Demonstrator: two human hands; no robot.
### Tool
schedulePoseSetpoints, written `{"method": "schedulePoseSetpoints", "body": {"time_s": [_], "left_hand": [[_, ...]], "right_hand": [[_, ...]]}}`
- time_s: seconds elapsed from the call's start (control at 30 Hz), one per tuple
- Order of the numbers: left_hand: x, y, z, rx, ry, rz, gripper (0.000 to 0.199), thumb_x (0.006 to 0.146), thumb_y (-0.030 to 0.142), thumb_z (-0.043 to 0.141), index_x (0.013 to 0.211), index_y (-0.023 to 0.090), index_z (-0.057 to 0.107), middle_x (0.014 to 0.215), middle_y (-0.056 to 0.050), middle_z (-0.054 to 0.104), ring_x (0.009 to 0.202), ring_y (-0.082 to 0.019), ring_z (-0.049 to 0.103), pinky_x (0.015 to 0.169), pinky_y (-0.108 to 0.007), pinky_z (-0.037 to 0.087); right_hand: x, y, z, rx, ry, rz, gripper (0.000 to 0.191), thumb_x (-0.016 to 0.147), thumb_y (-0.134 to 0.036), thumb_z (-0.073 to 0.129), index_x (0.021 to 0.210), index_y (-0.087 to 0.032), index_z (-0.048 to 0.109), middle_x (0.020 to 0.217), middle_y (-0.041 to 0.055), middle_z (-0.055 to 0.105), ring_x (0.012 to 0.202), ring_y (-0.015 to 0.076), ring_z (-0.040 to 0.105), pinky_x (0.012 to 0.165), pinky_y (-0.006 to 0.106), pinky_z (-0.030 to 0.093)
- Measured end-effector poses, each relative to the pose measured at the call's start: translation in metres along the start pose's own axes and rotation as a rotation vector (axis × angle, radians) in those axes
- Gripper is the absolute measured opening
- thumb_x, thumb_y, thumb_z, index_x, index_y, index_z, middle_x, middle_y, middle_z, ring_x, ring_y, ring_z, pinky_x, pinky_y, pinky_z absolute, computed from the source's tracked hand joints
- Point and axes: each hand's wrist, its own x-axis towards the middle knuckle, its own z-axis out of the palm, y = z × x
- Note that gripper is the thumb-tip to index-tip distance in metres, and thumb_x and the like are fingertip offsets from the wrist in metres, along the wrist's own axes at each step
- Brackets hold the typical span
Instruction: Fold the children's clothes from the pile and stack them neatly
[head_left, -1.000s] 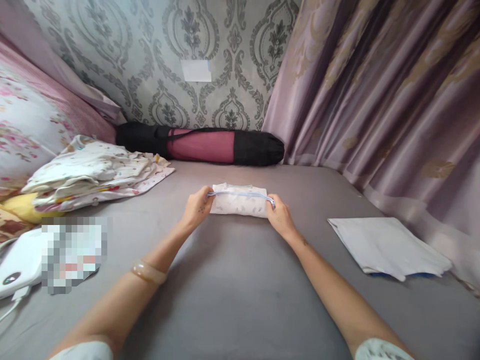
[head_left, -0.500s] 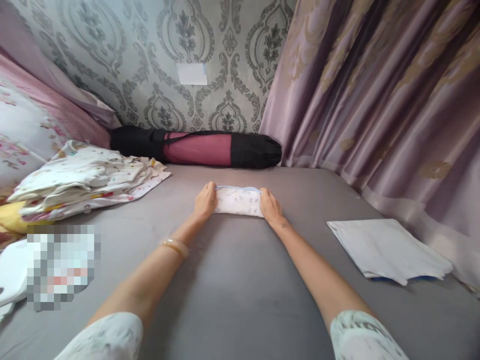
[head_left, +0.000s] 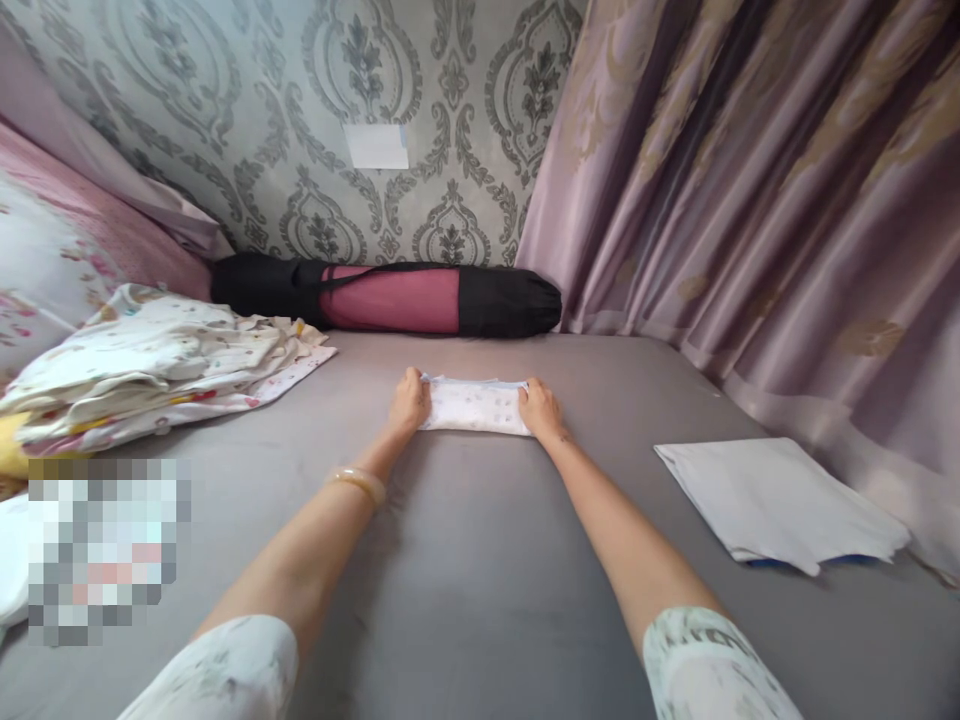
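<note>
A small folded white cloth [head_left: 474, 408] with a faint grey print and a pale blue edge lies between my hands, on or just above the grey bed sheet [head_left: 480, 560]. Its left end is pinched by my left hand [head_left: 409, 402], fingers closed at the upper corner. At the opposite end my right hand [head_left: 541, 408] grips it the same way. Both arms reach straight forward, and a pale bangle [head_left: 358, 484] circles the left forearm. What kind of garment or cloth it is, I cannot make out.
Folded printed clothes [head_left: 172, 360] are piled at left. A black and maroon roll bag [head_left: 390, 298] lies along the wall. To the right sits a folded white cloth [head_left: 780, 500], near the purple curtain [head_left: 750, 200]. A blurred-out item [head_left: 109, 550] lies at lower left.
The cloth's upper edge, smooth before, now shows small raised folds, and the cloth looks slightly wider between my hands. My head view has shifted a little to the right.
</note>
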Motion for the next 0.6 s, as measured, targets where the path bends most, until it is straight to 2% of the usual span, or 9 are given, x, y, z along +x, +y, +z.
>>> {"method": "schedulePoseSetpoints", "body": {"time_s": [0.13, 0.33, 0.47, 0.6], "left_hand": [[0.001, -0.002, 0.005, -0.005, 0.027, -0.050, 0.018, 0.091, 0.023, 0.037, 0.105, 0.018, 0.047, 0.101, -0.015, 0.064, 0.099, -0.026, 0.062, 0.086, -0.039, 0.047], [0.001, 0.001, 0.005, -0.011, 0.044, -0.121, 0.025, 0.092, 0.022, 0.038, 0.113, 0.014, 0.047, 0.112, -0.020, 0.062, 0.109, -0.028, 0.059, 0.092, -0.041, 0.046], [0.002, 0.004, 0.003, 0.002, 0.019, -0.180, 0.023, 0.092, 0.023, 0.037, 0.108, 0.012, 0.050, 0.111, -0.022, 0.061, 0.112, -0.029, 0.058, 0.091, -0.039, 0.045], [0.009, 0.001, 0.000, -0.017, -0.038, -0.248, 0.018, 0.092, 0.026, 0.041, 0.100, 0.014, 0.052, 0.110, -0.021, 0.063, 0.109, -0.030, 0.059, 0.088, -0.040, 0.045]], "right_hand": [[0.002, -0.003, -0.001, 0.007, -0.008, 0.044, 0.032, 0.100, -0.029, 0.034, 0.120, -0.014, 0.054, 0.118, 0.0176, 0.063, 0.104, 0.0254, 0.064, 0.083, 0.034, 0.046], [0.004, -0.004, -0.001, 0.047, 0.021, 0.092, 0.033, 0.099, -0.030, 0.039, 0.124, -0.012, 0.051, 0.112, 0.0182, 0.066, 0.102, 0.0258, 0.065, 0.082, 0.033, 0.046], [0.008, -0.002, 0.002, 0.056, 0.025, 0.139, 0.036, 0.099, -0.034, 0.038, 0.116, -0.011, 0.060, 0.106, 0.0200, 0.068, 0.100, 0.0264, 0.066, 0.083, 0.033, 0.046], [0.016, 0.003, 0.002, 0.107, -0.012, 0.139, 0.036, 0.098, -0.035, 0.039, 0.111, -0.013, 0.066, 0.108, 0.0189, 0.069, 0.103, 0.0258, 0.065, 0.084, 0.033, 0.045]]}}
